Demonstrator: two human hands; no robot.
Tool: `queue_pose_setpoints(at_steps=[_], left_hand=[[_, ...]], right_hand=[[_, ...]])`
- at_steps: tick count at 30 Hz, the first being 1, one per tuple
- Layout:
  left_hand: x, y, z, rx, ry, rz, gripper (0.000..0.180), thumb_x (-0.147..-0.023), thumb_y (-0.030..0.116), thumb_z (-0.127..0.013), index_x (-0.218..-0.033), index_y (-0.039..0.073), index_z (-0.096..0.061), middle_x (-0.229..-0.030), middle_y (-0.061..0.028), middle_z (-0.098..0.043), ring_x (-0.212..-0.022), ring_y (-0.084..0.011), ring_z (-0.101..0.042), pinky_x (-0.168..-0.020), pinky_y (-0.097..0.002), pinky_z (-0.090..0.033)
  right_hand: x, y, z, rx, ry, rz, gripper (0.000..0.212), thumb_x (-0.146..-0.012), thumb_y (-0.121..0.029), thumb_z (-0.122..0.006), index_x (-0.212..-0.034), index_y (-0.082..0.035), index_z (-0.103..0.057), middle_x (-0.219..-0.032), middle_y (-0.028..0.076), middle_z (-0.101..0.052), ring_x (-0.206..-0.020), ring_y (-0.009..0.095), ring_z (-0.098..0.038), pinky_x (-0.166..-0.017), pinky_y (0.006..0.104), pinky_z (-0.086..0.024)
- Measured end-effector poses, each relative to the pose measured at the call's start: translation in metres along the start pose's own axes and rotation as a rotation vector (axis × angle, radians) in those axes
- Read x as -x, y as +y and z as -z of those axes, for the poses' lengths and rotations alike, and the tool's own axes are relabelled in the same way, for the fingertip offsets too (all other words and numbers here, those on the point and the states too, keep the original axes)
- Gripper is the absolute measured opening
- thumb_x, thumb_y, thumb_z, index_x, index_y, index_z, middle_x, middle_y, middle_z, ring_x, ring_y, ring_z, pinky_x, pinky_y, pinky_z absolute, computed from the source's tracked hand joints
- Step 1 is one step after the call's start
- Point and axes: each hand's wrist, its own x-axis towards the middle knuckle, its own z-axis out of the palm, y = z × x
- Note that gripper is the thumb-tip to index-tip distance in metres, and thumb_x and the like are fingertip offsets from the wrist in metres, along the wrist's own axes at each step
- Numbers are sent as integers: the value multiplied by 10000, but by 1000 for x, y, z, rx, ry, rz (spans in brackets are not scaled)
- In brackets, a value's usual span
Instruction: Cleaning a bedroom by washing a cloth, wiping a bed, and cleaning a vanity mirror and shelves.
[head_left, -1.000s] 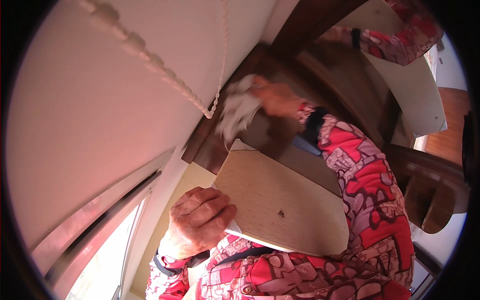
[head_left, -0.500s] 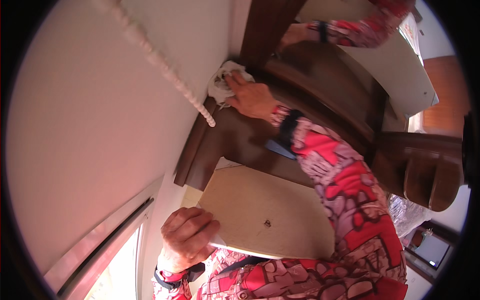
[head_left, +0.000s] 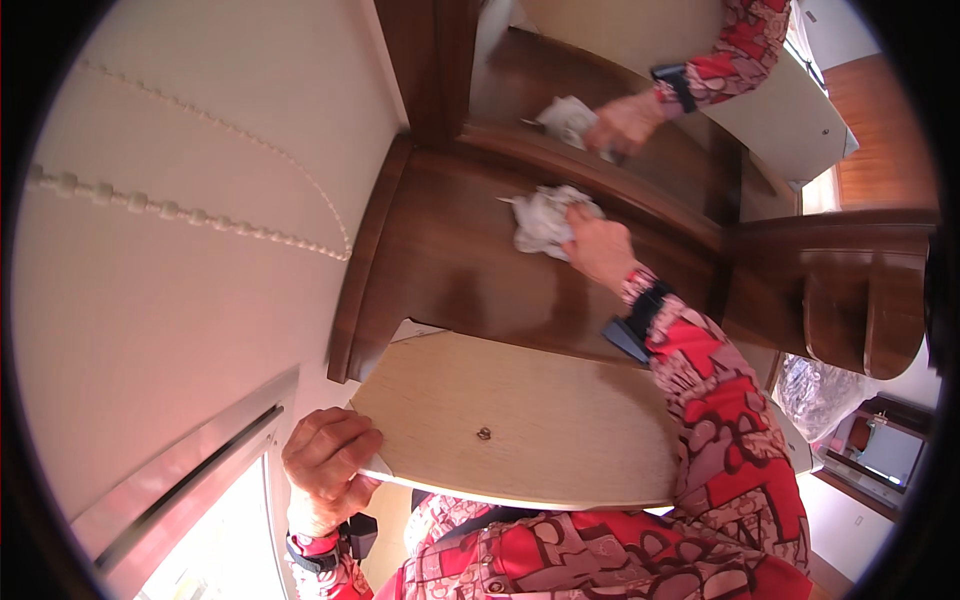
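Note:
A crumpled white cloth (head_left: 543,221) lies under the fingers of my right hand (head_left: 601,250), which presses it against a dark brown wooden surface (head_left: 470,270). My left hand (head_left: 330,465) has its fingers closed round the left corner of a pale board (head_left: 540,410). This board lies between my body and the brown wood, with a small dark mark near its middle. My right forearm reaches across the board's right end. Behind the wood, a mirror (head_left: 640,70) shows the reflected hand, cloth and board.
A white bead chain (head_left: 200,215) hangs along the pale wall at left. A bright window (head_left: 215,540) is at lower left. Dark rounded shelves (head_left: 840,320) stand at right, above clear plastic wrapping (head_left: 815,395). A blue-grey object (head_left: 626,338) sits by my right wrist.
My right hand has moved the cloth right, away from the wall corner and along the brown wood. My left hand still grips the board. My view has shifted, and the bead chain has swung.

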Motion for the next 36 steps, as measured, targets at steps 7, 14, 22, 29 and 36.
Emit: queue_pose_setpoints(at_steps=[7,14,22,29,36], left_hand=[[6,-5,-2,30,14,5,252,-611,245,-640,-788,67,-622,-801,-65,-602,-764,-271,-575,-644,-368,-482],[-2,-13,-6,80,-16,-38,274,-606,254,-620,-809,70,-619,-818,-60,-600,-767,-271,-574,-643,-371,-484],[3,-14,-5,36,-39,-24,276,-591,245,-573,-802,75,-624,-817,-54,-598,-767,-248,-576,-649,-365,-486],[-1,-18,-5,71,-22,-23,261,-668,314,-656,-773,78,-627,-767,-45,-594,-726,-237,-579,-622,-344,-470],[-3,-20,-9,106,7,-42,256,-694,318,-633,-777,76,-626,-765,-43,-592,-701,-232,-583,-618,-338,-465]], right_hand=[[116,131,9,187,-426,-516,314,-725,-287,-584,-885,-24,-646,-938,173,-629,-854,323,-619,-742,394,-499],[25,11,76,-330,-656,-402,500,-831,-427,-474,-778,44,-632,-813,257,-610,-756,377,-612,-642,423,-486],[-58,-41,17,-53,-19,-137,280,-742,-293,-618,-699,-17,-642,-710,204,-609,-716,374,-607,-629,446,-486],[-83,-96,20,-507,351,163,92,-722,-76,-604,-809,-50,-587,-809,136,-587,-714,348,-581,-611,407,-470],[-138,-120,-3,-776,530,394,250,-738,25,-528,-974,-28,-591,-942,154,-563,-827,335,-564,-681,392,-471]])
